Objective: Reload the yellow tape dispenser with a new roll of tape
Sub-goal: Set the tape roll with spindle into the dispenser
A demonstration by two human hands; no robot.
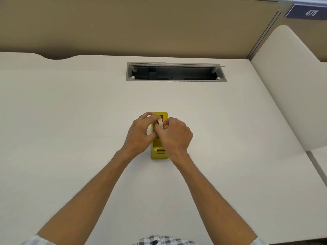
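Note:
The yellow tape dispenser (158, 152) lies on the white desk (70, 121), its cutter end toward me. A pale roll of tape (160, 123) stands on edge over the dispenser's open well. My left hand (139, 134) holds the roll from the left with curled fingers. My right hand (175, 135) pinches the roll from the right with thumb and fingertips. Both hands cover the middle of the dispenser, so how deep the roll sits in the well is hidden.
An open grey cable tray (176, 71) is set into the desk behind the dispenser. A tan partition wall (141, 27) runs along the back, and a white side panel (290, 85) stands to the right.

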